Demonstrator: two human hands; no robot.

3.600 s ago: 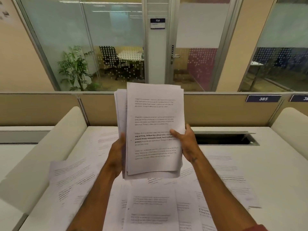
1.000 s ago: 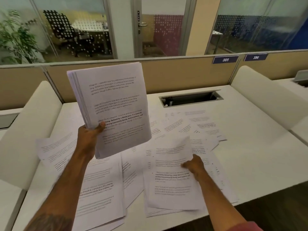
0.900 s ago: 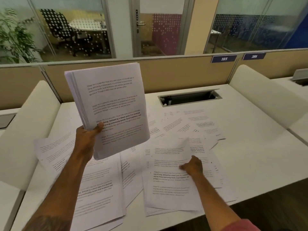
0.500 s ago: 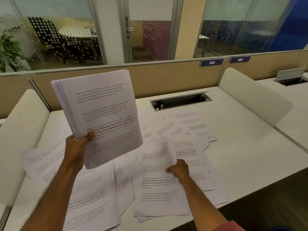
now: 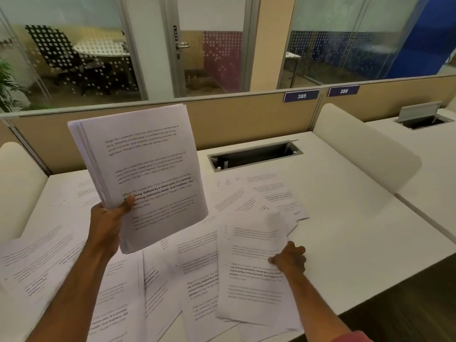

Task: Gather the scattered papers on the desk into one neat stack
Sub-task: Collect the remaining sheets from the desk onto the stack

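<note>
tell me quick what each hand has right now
Left hand: grips the raised stack of papers.
Right hand: pinches the right edge of a loose sheet on the desk.

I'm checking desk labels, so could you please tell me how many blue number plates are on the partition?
2. The 385 plate is on the partition behind this desk; the second plate is just right of it, behind the neighbouring desk. Others may lie out of frame.

I see a white desk (image 5: 345,230) fenced by a tan partition (image 5: 246,119), number plates (image 5: 301,96) 385 and 388 high beyond the right hand (image 5: 290,259). An open cable hatch (image 5: 254,155) lies ahead of it. Far past the left hand (image 5: 106,223), glass walls (image 5: 61,8) reveal a dotted chair (image 5: 56,50), round table (image 5: 101,49), plant (image 5: 7,87).
</note>
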